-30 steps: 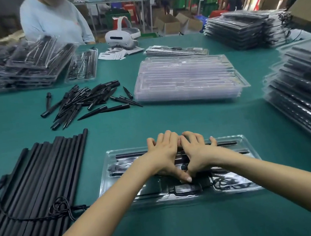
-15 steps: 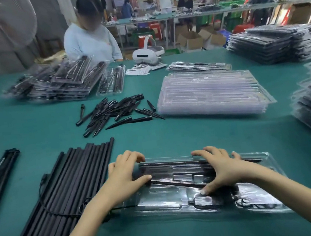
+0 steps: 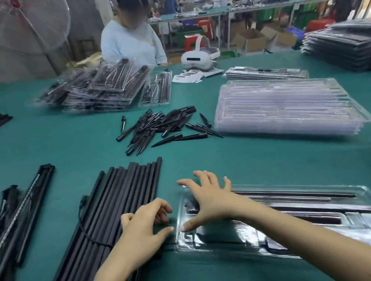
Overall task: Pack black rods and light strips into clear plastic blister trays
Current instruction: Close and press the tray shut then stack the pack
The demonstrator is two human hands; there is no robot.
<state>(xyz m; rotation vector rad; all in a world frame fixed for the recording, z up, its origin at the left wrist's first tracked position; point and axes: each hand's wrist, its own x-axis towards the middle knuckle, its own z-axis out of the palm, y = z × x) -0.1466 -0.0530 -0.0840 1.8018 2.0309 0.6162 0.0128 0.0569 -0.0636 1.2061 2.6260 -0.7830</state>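
A clear blister tray (image 3: pixel 368 191) lies at the near right of the green table, with black rods and a cable seated in its slots. My right hand (image 3: pixel 207 201) hovers or presses on the tray's left end, fingers spread wide. My left hand (image 3: pixel 143 229) rests on the right edge of a bundle of long black rods (image 3: pixel 121 194) just left of the tray, fingers bent down onto the rods and thumb pointing at the tray. Light strips with black cables (image 3: pixel 22 216) lie at the far left.
A pile of black ground spikes (image 3: pixel 162 124) sits mid-table, with a stack of clear trays (image 3: pixel 280 108) to its right. Packed trays (image 3: pixel 100 90) are heaped at the back left and stacked at the back right (image 3: pixel 350 50). A white headset (image 3: pixel 198 58) and a seated person (image 3: pixel 131 42) are across the table.
Both hands slid left. My left hand came off the tray onto the rod bundle, and my right hand moved from the tray's middle to its left end. The view shifted left.
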